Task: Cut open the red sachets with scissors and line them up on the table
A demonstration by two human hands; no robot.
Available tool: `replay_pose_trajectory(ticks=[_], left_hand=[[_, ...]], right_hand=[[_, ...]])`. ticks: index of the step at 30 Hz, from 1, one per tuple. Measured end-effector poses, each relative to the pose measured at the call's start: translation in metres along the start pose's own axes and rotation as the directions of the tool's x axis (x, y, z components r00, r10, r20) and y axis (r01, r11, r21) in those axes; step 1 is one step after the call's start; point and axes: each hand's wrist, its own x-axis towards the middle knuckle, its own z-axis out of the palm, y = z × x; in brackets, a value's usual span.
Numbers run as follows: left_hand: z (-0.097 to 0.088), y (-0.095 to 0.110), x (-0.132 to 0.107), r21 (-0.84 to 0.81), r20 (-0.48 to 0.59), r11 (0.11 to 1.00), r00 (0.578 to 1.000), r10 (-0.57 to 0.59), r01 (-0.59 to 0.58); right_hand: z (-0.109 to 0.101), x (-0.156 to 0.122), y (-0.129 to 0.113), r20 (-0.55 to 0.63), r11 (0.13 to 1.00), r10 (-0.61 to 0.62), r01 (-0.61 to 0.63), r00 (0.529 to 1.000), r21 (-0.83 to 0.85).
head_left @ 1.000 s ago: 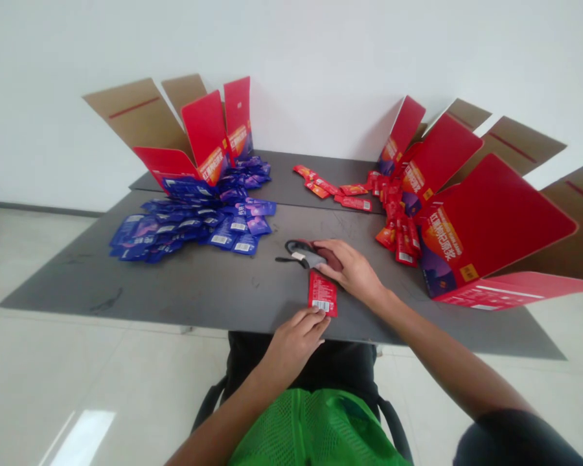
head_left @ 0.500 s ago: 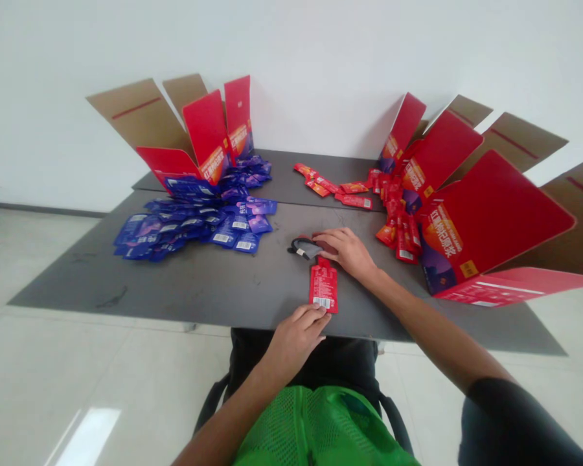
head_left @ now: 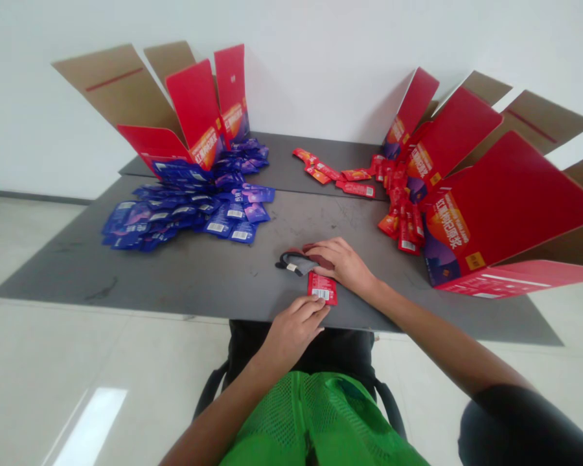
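A small red pouch point(head_left: 323, 287) lies flat near the table's front edge, its barcode end towards me. My left hand point(head_left: 298, 323) holds that near end down, with its fingers together on the pouch. Over the pouch's far part, my right hand point(head_left: 337, 262) grips a soft grey and brownish cloth point(head_left: 304, 264) with dark edging and a white tag. The cloth and right hand hide the pouch's spout end. What kind of cloth article it is, I cannot make out.
Blue pouches point(head_left: 175, 207) are heaped at the left before an open red carton point(head_left: 150, 139). Red pouches point(head_left: 402, 213) lie at the right beside more open red cartons point(head_left: 505, 207). Several red pouches point(head_left: 320, 169) trail along the back of the grey table point(head_left: 214, 278).
My right hand and the cloth have come nearer along the red pouch, covering its upper part. My left hand stays at the barcode end. The view has tilted slightly.
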Motion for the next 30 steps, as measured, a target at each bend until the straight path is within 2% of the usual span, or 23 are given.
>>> replay_pose_trajectory(ticks=[4,7,11,14,17,20,26,28,30], left_hand=[[0.003,-0.002,-0.001,-0.006,-0.016,1.000,1.000,-0.020,0.020],[0.005,-0.003,-0.002,-0.013,-0.018,1.000,1.000,-0.024,0.024],[0.004,-0.002,-0.002,-0.017,-0.026,1.000,1.000,-0.016,0.015],[0.002,0.000,-0.003,0.021,0.001,1.000,1.000,-0.014,0.014],[0.001,0.001,-0.002,0.039,0.022,0.999,1.000,-0.020,0.019],[0.001,0.000,-0.001,0.015,-0.006,1.000,1.000,-0.006,0.006],[0.004,-0.001,-0.002,-0.015,-0.017,1.000,1.000,-0.020,0.019],[0.001,0.000,-0.002,-0.003,-0.003,1.000,1.000,-0.023,0.023],[-0.004,0.003,0.000,-0.001,0.019,1.000,1.000,-0.022,0.022]], right_hand=[[-0.005,0.024,0.027,-0.018,0.996,0.002,-0.004,1.000,-0.087],[-0.013,0.033,0.029,-0.070,0.990,0.009,-0.019,0.998,-0.141],[-0.020,0.019,-0.007,-0.176,0.997,0.015,-0.028,0.984,-0.070],[-0.013,-0.008,-0.040,-0.066,0.998,-0.057,0.059,0.996,0.029],[-0.003,-0.025,-0.049,0.025,0.995,-0.079,0.078,0.997,0.065],[0.002,-0.018,-0.028,0.012,0.998,-0.059,0.059,0.998,0.024],[-0.007,0.034,0.038,-0.028,0.984,-0.003,-0.002,1.000,-0.181],[-0.015,0.042,0.046,-0.098,0.974,0.037,-0.058,0.995,-0.220],[-0.024,0.038,0.043,-0.222,0.971,0.075,-0.122,0.972,-0.206]])
